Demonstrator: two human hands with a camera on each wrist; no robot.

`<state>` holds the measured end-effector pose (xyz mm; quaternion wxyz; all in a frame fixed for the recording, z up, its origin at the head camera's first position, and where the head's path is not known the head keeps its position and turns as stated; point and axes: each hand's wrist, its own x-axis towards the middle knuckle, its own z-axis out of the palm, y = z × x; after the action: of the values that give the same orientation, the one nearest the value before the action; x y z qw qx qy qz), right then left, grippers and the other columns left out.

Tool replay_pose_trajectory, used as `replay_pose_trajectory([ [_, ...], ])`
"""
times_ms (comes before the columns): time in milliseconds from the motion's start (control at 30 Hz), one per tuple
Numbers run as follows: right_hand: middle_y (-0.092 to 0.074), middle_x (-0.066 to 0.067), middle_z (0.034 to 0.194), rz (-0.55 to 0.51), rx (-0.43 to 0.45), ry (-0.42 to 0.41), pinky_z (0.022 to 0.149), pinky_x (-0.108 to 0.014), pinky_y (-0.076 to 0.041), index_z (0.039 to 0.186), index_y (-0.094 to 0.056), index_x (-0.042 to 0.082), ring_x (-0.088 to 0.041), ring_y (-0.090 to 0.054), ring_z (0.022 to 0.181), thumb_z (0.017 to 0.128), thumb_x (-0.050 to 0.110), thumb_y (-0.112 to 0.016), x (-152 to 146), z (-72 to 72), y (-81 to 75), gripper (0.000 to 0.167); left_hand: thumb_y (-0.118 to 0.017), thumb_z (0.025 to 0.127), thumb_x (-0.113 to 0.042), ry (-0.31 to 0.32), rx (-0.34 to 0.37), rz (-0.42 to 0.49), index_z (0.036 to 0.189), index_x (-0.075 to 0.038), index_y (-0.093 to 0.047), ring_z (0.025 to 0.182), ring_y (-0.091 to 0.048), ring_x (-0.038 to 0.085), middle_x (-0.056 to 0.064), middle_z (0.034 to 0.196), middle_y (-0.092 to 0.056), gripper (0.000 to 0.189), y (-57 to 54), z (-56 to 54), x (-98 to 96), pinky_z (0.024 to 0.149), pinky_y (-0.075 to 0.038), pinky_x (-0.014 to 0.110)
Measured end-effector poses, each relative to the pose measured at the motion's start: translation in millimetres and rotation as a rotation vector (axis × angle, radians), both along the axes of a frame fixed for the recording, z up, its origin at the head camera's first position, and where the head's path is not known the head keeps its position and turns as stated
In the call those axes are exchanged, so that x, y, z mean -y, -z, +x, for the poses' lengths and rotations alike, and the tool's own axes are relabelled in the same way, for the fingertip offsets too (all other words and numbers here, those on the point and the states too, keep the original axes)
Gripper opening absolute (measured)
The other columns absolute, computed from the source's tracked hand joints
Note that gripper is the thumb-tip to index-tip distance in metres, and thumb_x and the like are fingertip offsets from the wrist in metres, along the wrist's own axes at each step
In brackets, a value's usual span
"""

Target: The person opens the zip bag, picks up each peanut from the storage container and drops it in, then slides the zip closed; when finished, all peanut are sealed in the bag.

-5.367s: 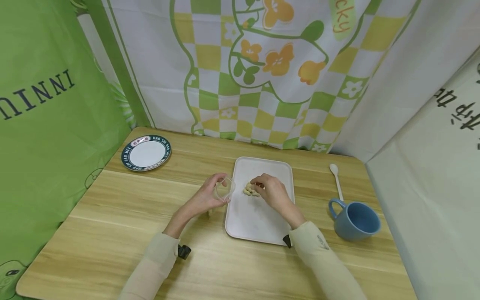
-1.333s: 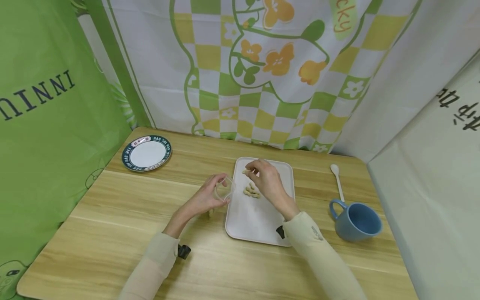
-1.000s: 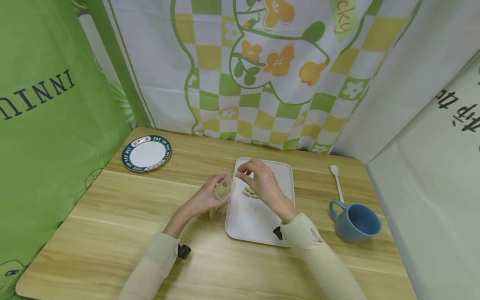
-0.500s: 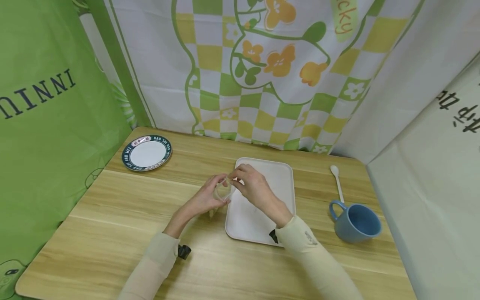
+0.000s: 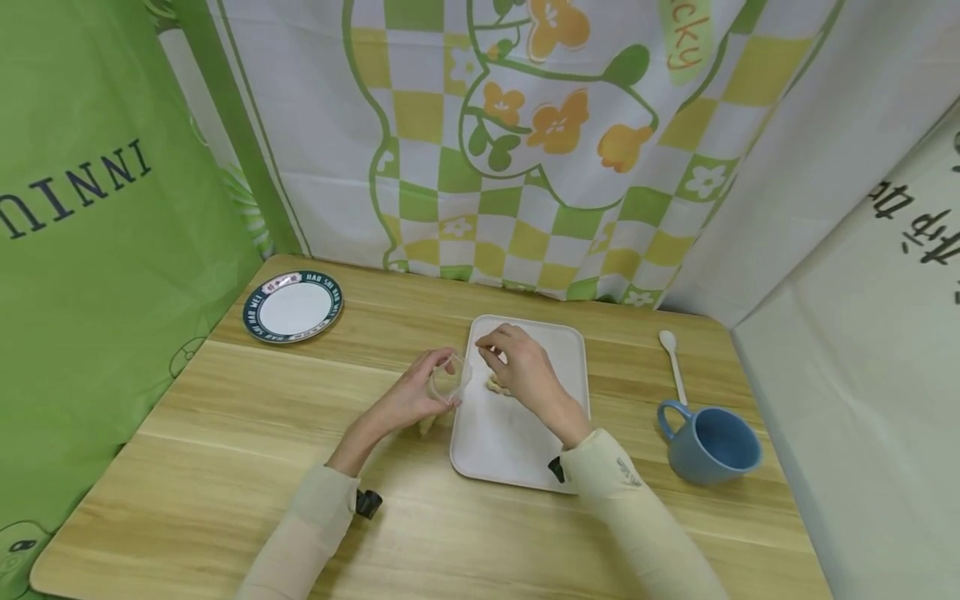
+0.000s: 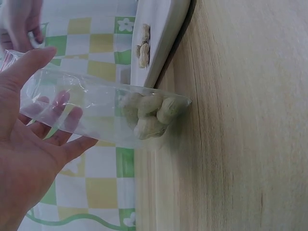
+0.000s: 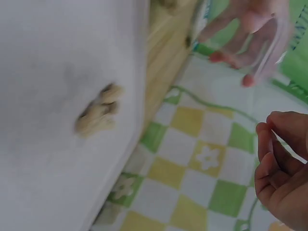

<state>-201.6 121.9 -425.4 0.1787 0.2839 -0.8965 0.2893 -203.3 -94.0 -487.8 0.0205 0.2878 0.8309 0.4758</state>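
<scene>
- The left hand [image 5: 414, 392] is clamped on a clear plastic bag [image 6: 103, 101] near its top, thumb on the near side and fingers spread behind, holding the mouth wide.
- The bag stands more or less upright just beside the tray [image 5: 502, 442], its lower end seeming to touch the bench [image 5: 225, 433]; several bagged peanuts [image 6: 149, 115] sit together at the bottom.
- The right hand [image 5: 525, 371] is raised over the tray with thumb and fingertips together; no peanut shows between them, so it appears to carry nothing.
- A small cluster of loose peanuts [image 6: 143, 50] lies on the tray, below the right hand; the left wrist view seems to show 3, though they overlap and the right wrist view is blurred.
- The step in hand looks like bagging peanuts 1 at a time, and this seems to be the gap between 2 pickups.
- The next move likely calls for lowering the right hand, parting its fingertips around 1 loose peanut and pinching it lightly, while the left hand keeps the mouth spread and steady.
- The plate [image 5: 293, 308], mug [image 5: 708, 450] and spoon [image 5: 674, 367] stand well apart from this work.
</scene>
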Motion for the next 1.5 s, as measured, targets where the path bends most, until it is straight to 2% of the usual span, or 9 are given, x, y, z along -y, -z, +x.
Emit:
replay_pose_trajectory([
  [133, -0.065, -0.005, 0.086, 0.076, 0.173, 0.108, 0.064, -0.03, -0.051, 0.097, -0.072, 0.004, -0.018, -0.061, 0.077, 0.087, 0.005, -0.069, -18, -5.5, 16.8, 0.01, -0.079, 0.075, -0.008, 0.003, -0.01, 0.003, 0.136, -0.005, -0.042, 0.117, -0.047, 0.03, 0.009, 0.111, -0.053, 0.071, 0.8, 0.5, 0.1, 0.102, -0.037, 0.051],
  [267, -0.066, -0.007, 0.085, 0.185, 0.336, 0.166, 0.065, -0.033, -0.052, 0.094, -0.073, 0.002, -0.02, -0.062, 0.077, 0.084, 0.002, -0.071, -31, -5.6, 33.3, 0.011, -0.079, 0.075, -0.01, 0.004, -0.007, 0.001, 0.136, -0.005, -0.042, 0.116, -0.047, 0.03, 0.009, 0.112, -0.053, 0.071, 1.3, 0.4, 0.2, 0.1, -0.038, 0.052],
  [333, -0.067, -0.007, 0.084, 0.222, 0.389, 0.186, 0.065, -0.034, -0.052, 0.093, -0.073, 0.002, -0.02, -0.062, 0.077, 0.083, 0.001, -0.071, -36, -5.3, 40.7, 0.01, -0.079, 0.076, -0.011, 0.002, -0.01, 0.001, 0.135, -0.005, -0.042, 0.114, -0.048, 0.029, 0.009, 0.112, -0.053, 0.07, 1.7, -0.2, 0.2, 0.099, -0.039, 0.051],
  [500, -0.066, -0.008, 0.085, 0.244, 0.445, 0.216, 0.066, -0.035, -0.051, 0.09, -0.071, 0.003, -0.021, -0.06, 0.077, 0.082, -0.003, -0.068, -41, -6.8, 53.1, 0.01, -0.078, 0.076, -0.012, 0.003, -0.02, 0.0, 0.136, -0.005, -0.042, 0.114, -0.048, 0.029, 0.009, 0.112, -0.053, 0.07, 2.9, -1.9, 0.4, 0.098, -0.04, 0.05],
  [800, -0.061, -0.003, 0.078, 0.264, 0.434, 0.236, 0.063, -0.034, -0.049, 0.083, -0.068, 0.007, -0.018, -0.056, 0.072, 0.079, -0.001, -0.073, -40, -13.1, 68.5, 0.011, -0.077, 0.077, -0.012, 0.006, -0.002, 0.006, 0.135, -0.006, -0.042, 0.115, -0.047, 0.028, 0.008, 0.112, -0.052, 0.068, 1.6, -1.6, 0.0, 0.099, -0.039, 0.05],
  [1100, -0.059, -0.001, 0.076, 0.308, 0.437, 0.235, 0.064, -0.033, -0.048, 0.083, -0.066, 0.008, -0.017, -0.054, 0.071, 0.079, 0.005, -0.077, -35, -14.9, 74.6, 0.011, -0.078, 0.077, -0.011, 0.012, -0.034, 0.013, 0.134, -0.005, -0.043, 0.112, -0.048, 0.028, 0.008, 0.109, -0.053, 0.067, 2.1, -2.1, 0.2, 0.097, -0.04, 0.049],
  [1300, -0.062, -0.003, 0.08, 0.295, 0.423, 0.237, 0.065, -0.034, -0.049, 0.088, -0.068, 0.007, -0.018, -0.057, 0.074, 0.083, 0.006, -0.073, -38, -11.0, 69.8, 0.007, -0.078, 0.076, -0.01, 0.015, -0.026, 0.012, 0.134, -0.006, -0.043, 0.112, -0.048, 0.028, 0.008, 0.109, -0.053, 0.068, 1.7, -2.1, -0.4, 0.096, -0.04, 0.049],
  [1500, -0.063, -0.005, 0.083, 0.209, 0.337, 0.217, 0.064, -0.033, -0.05, 0.091, -0.069, 0.005, -0.019, -0.059, 0.075, 0.085, 0.005, -0.071, -41, -9.7, 55.0, 0.006, -0.079, 0.076, -0.011, 0.012, -0.022, 0.006, 0.134, -0.006, -0.043, 0.115, -0.047, 0.029, 0.008, 0.11, -0.053, 0.068, 0.8, -1.8, -0.6, 0.099, -0.039, 0.051],
])
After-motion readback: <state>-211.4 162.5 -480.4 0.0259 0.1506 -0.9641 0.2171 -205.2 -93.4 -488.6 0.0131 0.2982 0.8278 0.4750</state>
